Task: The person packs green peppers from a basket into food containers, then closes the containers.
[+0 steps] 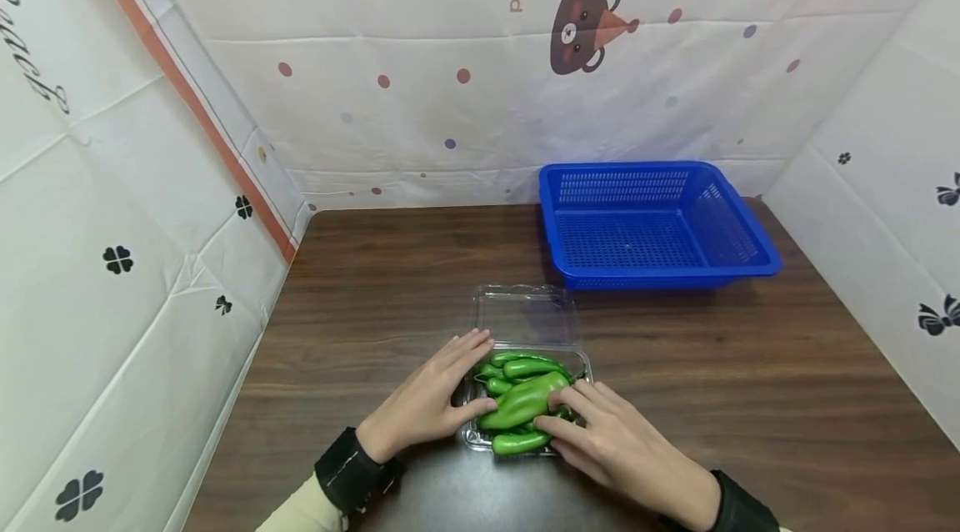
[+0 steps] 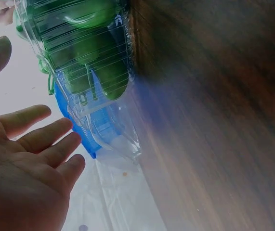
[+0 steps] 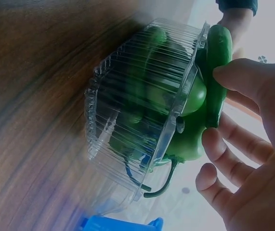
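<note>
A clear plastic clamshell box (image 1: pixel 525 399) is sitting near the front middle of the brown wooden table (image 1: pixel 750 382), its lid (image 1: pixel 525 313) lying open and flat on the far side. Green peppers (image 1: pixel 522 400) are piling above the rim of the box.

The left hand (image 1: pixel 435 399) is resting against the left wall of the box with fingers straight and spread, gripping nothing; the left wrist view is showing the palm open beside the ribbed plastic (image 2: pixel 84 62). The right hand (image 1: pixel 615 440) is lying at the right near corner, its fingertips (image 3: pixel 229 77) touching the top peppers (image 3: pixel 200 110) with fingers relaxed and not curling round any.

A blue perforated basket (image 1: pixel 738 244) is standing at the far right, well apart from the box, close to the back edge of the table. Bare wood is stretching between box and basket, and to the left and right of both hands. Patterned white sheets (image 1: pixel 450 98) are walling the table on three sides.
</note>
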The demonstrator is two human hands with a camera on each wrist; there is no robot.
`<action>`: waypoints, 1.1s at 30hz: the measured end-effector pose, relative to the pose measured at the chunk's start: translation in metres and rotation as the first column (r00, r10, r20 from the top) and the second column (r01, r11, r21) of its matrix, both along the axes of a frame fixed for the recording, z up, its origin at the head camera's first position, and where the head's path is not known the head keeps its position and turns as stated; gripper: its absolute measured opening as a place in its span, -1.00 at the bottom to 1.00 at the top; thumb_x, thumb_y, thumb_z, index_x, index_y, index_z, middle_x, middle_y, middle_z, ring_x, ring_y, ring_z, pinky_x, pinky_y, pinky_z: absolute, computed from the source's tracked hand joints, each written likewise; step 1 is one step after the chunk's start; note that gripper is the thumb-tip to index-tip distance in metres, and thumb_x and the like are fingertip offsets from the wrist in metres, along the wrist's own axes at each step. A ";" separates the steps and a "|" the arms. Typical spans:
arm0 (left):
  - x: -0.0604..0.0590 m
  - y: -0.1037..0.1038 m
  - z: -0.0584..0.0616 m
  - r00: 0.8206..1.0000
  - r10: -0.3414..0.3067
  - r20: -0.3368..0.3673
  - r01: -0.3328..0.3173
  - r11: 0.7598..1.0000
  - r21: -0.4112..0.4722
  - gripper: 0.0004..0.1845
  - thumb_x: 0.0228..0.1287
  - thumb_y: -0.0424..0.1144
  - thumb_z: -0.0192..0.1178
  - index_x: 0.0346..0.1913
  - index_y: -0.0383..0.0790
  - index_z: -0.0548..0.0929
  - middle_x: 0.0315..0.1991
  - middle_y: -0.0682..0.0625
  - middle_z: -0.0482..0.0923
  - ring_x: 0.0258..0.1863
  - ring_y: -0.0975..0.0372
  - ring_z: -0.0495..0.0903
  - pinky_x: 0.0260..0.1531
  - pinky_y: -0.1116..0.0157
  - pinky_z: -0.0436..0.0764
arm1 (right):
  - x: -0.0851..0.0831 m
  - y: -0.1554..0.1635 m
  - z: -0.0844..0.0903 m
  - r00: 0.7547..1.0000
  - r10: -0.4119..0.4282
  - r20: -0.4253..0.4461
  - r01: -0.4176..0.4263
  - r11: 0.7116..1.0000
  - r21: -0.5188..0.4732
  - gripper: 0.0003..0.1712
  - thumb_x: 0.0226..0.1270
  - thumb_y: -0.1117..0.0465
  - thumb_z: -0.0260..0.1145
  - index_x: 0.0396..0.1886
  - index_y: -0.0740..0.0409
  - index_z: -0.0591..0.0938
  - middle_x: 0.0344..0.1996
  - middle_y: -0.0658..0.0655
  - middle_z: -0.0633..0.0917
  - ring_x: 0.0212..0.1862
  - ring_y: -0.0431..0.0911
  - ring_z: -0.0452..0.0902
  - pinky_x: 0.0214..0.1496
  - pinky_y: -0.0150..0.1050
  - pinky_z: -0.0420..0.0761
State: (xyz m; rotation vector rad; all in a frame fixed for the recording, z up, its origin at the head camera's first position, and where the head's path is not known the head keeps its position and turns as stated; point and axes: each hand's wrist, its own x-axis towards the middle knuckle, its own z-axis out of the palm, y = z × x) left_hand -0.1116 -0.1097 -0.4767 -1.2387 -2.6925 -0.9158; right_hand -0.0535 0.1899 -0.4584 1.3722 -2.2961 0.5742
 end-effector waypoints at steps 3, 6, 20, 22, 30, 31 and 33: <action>-0.001 0.001 0.000 1.000 0.001 -0.006 -0.001 1.000 0.003 -0.14 0.41 0.19 0.25 0.53 -0.33 0.32 0.54 -0.24 0.25 0.56 -0.02 0.18 0.51 -0.04 0.20 | -0.001 0.001 0.000 1.000 -0.005 -0.015 0.005 1.000 -0.001 -0.77 0.56 0.13 0.21 -0.01 0.03 0.75 -0.07 0.02 0.63 -0.09 -0.09 0.55 -0.12 -0.19 0.57; -0.001 0.001 -0.001 1.000 0.002 -0.012 -0.002 1.000 0.003 -0.14 0.42 0.19 0.25 0.53 -0.34 0.32 0.54 -0.23 0.25 0.56 -0.01 0.19 0.51 -0.03 0.21 | -0.002 0.002 0.000 1.000 -0.012 -0.027 0.012 1.000 -0.004 -0.76 0.60 0.11 0.18 -0.04 0.03 0.75 -0.09 0.01 0.63 -0.13 -0.09 0.54 -0.18 -0.22 0.54; -0.001 0.001 -0.003 1.000 -0.003 -0.021 0.003 1.000 0.008 -0.14 0.40 0.17 0.28 0.53 -0.32 0.33 0.56 -0.17 0.22 0.55 -0.03 0.21 0.51 -0.05 0.21 | -0.005 0.015 -0.005 0.996 -0.082 0.041 0.083 0.997 -0.006 -0.70 0.61 0.05 0.17 0.04 0.04 0.75 -0.03 0.03 0.63 -0.12 -0.12 0.55 -0.19 -0.18 0.59; -0.001 0.001 -0.003 1.000 -0.005 -0.026 0.005 1.000 0.012 -0.14 0.39 0.17 0.29 0.53 -0.33 0.33 0.55 -0.19 0.24 0.54 -0.03 0.21 0.50 -0.05 0.22 | -0.005 0.015 -0.005 0.995 -0.084 0.046 0.085 0.996 -0.010 -0.70 0.61 0.05 0.18 0.06 0.04 0.74 -0.02 0.03 0.63 -0.10 -0.12 0.55 -0.17 -0.18 0.60; -0.002 0.001 -0.007 0.999 -0.012 -0.048 0.013 1.000 0.022 -0.15 0.40 0.18 0.27 0.51 -0.35 0.35 0.51 -0.27 0.29 0.53 -0.07 0.24 0.48 -0.10 0.25 | -0.005 0.021 -0.006 0.992 -0.111 0.057 0.111 0.994 0.000 -0.67 0.64 0.04 0.11 0.02 0.07 0.75 -0.04 0.01 0.64 -0.10 -0.13 0.55 -0.14 -0.17 0.61; -0.002 0.001 -0.007 0.999 -0.013 -0.049 0.014 1.000 0.022 -0.15 0.40 0.18 0.27 0.51 -0.35 0.35 0.51 -0.27 0.29 0.53 -0.07 0.24 0.48 -0.10 0.25 | -0.005 0.022 -0.007 0.992 -0.117 0.053 0.118 0.993 0.000 -0.65 0.65 0.04 0.10 0.01 0.08 0.75 -0.04 0.01 0.64 -0.11 -0.13 0.55 -0.14 -0.17 0.61; -0.002 0.001 -0.008 0.999 -0.013 -0.049 0.014 1.000 0.022 -0.15 0.40 0.18 0.27 0.52 -0.34 0.34 0.51 -0.25 0.29 0.53 -0.07 0.24 0.48 -0.10 0.26 | -0.005 0.024 -0.007 0.991 -0.127 0.044 0.127 0.992 -0.009 -0.63 0.65 0.04 0.08 -0.01 0.09 0.76 -0.06 0.00 0.64 -0.12 -0.14 0.54 -0.15 -0.18 0.60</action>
